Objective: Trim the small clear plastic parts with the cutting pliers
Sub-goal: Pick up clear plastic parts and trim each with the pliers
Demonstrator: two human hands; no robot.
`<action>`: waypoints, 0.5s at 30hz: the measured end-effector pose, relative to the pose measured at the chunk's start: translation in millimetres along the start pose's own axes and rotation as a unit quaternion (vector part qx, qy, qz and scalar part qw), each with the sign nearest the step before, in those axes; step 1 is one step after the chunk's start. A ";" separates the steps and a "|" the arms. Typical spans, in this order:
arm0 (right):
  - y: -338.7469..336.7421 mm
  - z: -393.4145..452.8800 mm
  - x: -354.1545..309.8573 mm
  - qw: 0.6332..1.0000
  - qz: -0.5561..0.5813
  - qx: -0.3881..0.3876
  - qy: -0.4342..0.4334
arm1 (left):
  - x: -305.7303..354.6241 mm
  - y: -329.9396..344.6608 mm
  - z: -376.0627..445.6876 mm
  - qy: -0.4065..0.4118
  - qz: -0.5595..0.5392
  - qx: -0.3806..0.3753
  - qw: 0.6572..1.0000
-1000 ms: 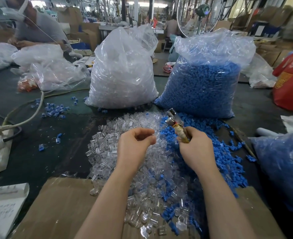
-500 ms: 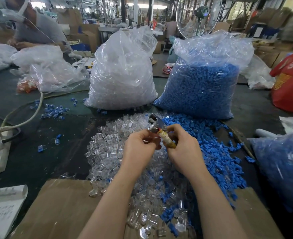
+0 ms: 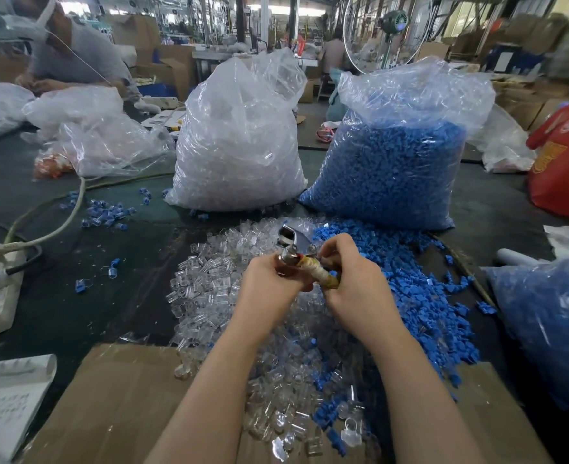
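Yellow writing is showing on the red bag (image 3: 564,162) at the right edge, and handwriting on the white paper (image 3: 5,403) at the lower left, but neither is sharp enough to read. The right hand (image 3: 360,289) is curling round the tape-wrapped handle of the cutting pliers (image 3: 305,259), whose shiny metal head is pointing up and away to the left. The left hand (image 3: 273,283) is meeting the pliers just below that head, fingers curled and pinching at it; whether a clear part is sitting between the fingertips cannot be told. Both hands are hovering over the heap of clear plastic parts (image 3: 209,289) lying on the dark tabletop (image 3: 75,296), with loose blue parts (image 3: 420,296) spreading to the right.
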State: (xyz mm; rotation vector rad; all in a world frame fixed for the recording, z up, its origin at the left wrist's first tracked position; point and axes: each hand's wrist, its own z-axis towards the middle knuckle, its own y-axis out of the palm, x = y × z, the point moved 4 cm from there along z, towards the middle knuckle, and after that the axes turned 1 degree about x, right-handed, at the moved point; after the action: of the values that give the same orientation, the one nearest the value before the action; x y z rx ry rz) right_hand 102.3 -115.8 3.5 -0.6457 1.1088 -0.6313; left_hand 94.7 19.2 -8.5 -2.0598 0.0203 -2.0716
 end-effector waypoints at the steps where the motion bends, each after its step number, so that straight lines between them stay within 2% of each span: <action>1: 0.3 -0.2 -0.3 1.000 0.001 -0.003 -0.005 | -0.3 -0.4 -0.2 -0.002 -0.009 0.002 1.000; 8: 0.3 -0.6 4.4 1.000 0.029 -0.003 0.000 | -3.3 0.5 -0.7 0.002 -0.072 0.001 0.997; 15: -2.0 0.7 9.6 0.979 0.192 0.049 0.054 | -7.4 -0.8 0.8 -0.013 -0.173 0.006 0.985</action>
State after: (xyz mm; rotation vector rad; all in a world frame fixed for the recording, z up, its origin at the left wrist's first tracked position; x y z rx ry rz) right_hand 105.7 -124.1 -0.5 -0.3010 1.2544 -0.3869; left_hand 95.3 21.3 -15.6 -2.2116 -0.3785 -2.2250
